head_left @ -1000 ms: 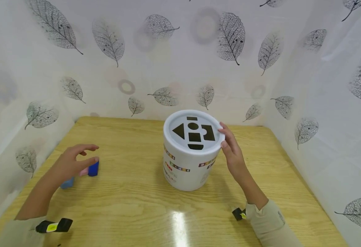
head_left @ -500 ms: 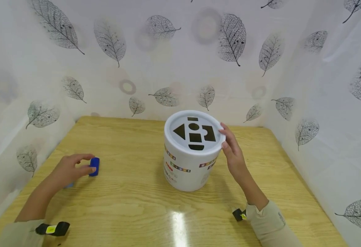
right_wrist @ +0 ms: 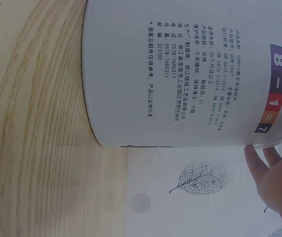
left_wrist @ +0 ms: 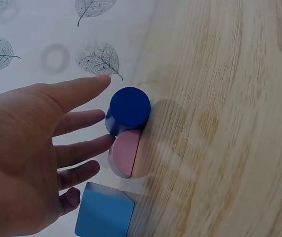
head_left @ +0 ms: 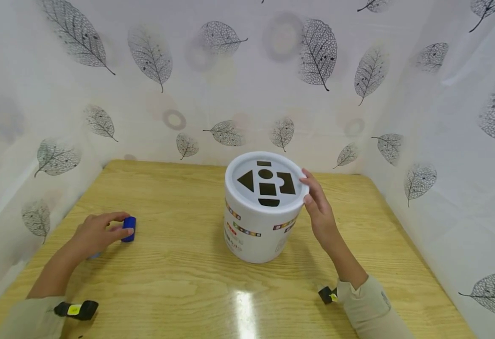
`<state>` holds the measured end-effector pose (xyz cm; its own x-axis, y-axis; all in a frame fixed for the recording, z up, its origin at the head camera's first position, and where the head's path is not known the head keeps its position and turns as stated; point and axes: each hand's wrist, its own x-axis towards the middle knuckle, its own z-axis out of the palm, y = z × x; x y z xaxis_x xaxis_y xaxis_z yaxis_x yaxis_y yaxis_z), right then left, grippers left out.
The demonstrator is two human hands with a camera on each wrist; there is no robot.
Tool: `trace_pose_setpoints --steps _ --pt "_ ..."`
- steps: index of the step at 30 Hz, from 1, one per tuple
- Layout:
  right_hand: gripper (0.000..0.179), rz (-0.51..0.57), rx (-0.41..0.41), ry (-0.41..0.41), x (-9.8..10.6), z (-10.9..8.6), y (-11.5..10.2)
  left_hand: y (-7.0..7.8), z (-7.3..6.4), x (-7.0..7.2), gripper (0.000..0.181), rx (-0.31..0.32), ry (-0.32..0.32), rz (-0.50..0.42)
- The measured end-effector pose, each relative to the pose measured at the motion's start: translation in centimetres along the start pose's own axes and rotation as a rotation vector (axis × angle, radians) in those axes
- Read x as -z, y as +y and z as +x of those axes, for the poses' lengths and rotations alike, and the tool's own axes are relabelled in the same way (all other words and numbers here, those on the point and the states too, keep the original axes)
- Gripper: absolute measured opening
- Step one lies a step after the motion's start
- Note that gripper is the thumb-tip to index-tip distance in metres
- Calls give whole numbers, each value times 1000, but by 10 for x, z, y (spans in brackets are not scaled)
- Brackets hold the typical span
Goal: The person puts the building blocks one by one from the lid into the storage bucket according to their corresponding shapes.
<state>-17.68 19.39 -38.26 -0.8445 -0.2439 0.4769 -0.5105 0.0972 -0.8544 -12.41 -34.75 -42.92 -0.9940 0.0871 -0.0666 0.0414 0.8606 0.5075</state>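
My left hand [head_left: 96,234] is at a blue cylinder block [left_wrist: 130,107] at the table's left. In the left wrist view its thumb is apart from the block and an extended finger reaches its side. Below the cylinder lie a pink half-round block [left_wrist: 125,153], with another fingertip at its edge, and a light blue square-faced block [left_wrist: 105,211]. In the head view the hand hides the pink block and most of the light blue one. My right hand [head_left: 324,217] rests extended fingertips and thumb against the rim of a white bucket [head_left: 255,235] with a shape-sorter lid [head_left: 247,195].
The wooden table [head_left: 175,282] is bounded by a leaf-printed cloth [head_left: 239,84] at the back and sides. Dark cut-outs in the lid include a triangle, a circle and a square. The bucket stands upright right of the table's middle.
My left hand has come down from above the blocks to the blue cylinder, covering the pink block in the head view. My right hand and the bucket stay in place.
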Motion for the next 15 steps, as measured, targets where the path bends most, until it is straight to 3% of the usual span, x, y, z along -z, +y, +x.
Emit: trace_pose_setpoints --steps 15 --pt "42 0 3 3 -1 0 -2 1 17 -4 72 62 -12 67"
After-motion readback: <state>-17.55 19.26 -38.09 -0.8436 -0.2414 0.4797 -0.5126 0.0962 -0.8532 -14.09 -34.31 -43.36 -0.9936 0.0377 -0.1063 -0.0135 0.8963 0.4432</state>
